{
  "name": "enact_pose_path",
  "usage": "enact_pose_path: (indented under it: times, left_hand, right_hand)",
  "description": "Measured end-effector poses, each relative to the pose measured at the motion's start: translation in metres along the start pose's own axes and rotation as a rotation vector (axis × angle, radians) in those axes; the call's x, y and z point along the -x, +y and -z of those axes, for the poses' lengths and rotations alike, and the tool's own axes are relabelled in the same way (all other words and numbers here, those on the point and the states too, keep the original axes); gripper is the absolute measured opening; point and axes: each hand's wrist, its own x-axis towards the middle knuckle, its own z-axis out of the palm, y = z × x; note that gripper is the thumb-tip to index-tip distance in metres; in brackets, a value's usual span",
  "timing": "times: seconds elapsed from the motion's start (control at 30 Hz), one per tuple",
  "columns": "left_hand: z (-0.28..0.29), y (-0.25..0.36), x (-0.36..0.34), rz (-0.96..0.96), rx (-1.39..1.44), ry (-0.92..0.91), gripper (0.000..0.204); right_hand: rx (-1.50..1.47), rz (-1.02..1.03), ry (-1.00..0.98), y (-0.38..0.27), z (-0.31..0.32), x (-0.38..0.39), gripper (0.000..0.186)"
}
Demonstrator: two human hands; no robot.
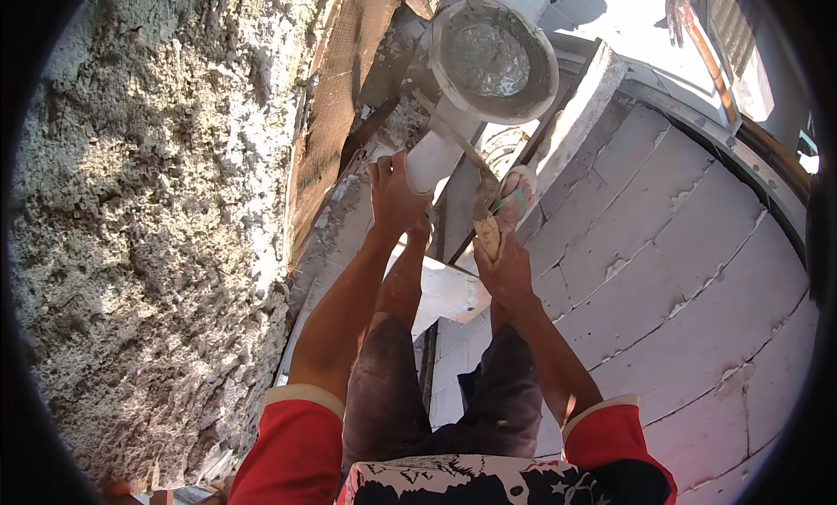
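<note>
My left hand grips the lower end of a narrow white block, with its fingers along the block's left side. The block's far part runs up toward a round bucket of wet grey mortar. My right hand is closed around the worn wooden handle of a mortar-caked hand tool. Its long, thin grey part slants up and left past the block, below the bucket; I cannot tell its exact kind.
A rough, crumbly wall rises on the left, with brown mesh sheeting beside it. Pale blockwork with mortar joints spreads to the right. My sandalled foot is near a mortar-splashed beam. A rusty bar stands at the upper right.
</note>
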Motion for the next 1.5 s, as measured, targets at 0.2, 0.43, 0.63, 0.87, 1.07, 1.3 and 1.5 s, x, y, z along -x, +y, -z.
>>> enact_pose_path:
  times: [0.2, 0.43, 0.63, 0.87, 1.07, 1.3, 1.5]
  left_hand:
    - [-0.048, -0.054, 0.007, 0.129, 0.028, -0.082, 0.087]
    - [-0.064, -0.078, 0.01, 0.159, 0.026, -0.099, 0.087]
    - [-0.07, -0.087, 0.022, 0.177, 0.046, -0.071, 0.086]
    - [-0.082, -0.084, 0.035, 0.147, 0.011, -0.098, 0.08]
    - [-0.082, -0.089, 0.005, 0.042, 0.042, 0.008, 0.08]
    - [-0.074, -0.086, -0.002, 0.064, 0.017, -0.03, 0.079]
    - [-0.083, -0.08, 0.002, 0.111, -0.023, -0.041, 0.087]
  right_hand:
    - [0.184, 0.212, 0.048, 0.006, -0.075, -0.039, 0.053]
    - [0.105, 0.146, -0.052, 0.016, -0.106, -0.06, 0.056]
    - [-0.01, 0.245, 0.109, 0.002, -0.1, -0.041, 0.054]
    - [0.063, -0.119, -0.152, 0.053, -0.099, -0.058, 0.053]
    - [-0.014, 0.29, 0.062, 0.042, -0.1, -0.053, 0.059]
    - [-0.094, 0.254, 0.118, 0.012, -0.081, -0.065, 0.06]
    - [0.079, 0.129, -0.123, 0.053, -0.1, -0.071, 0.059]
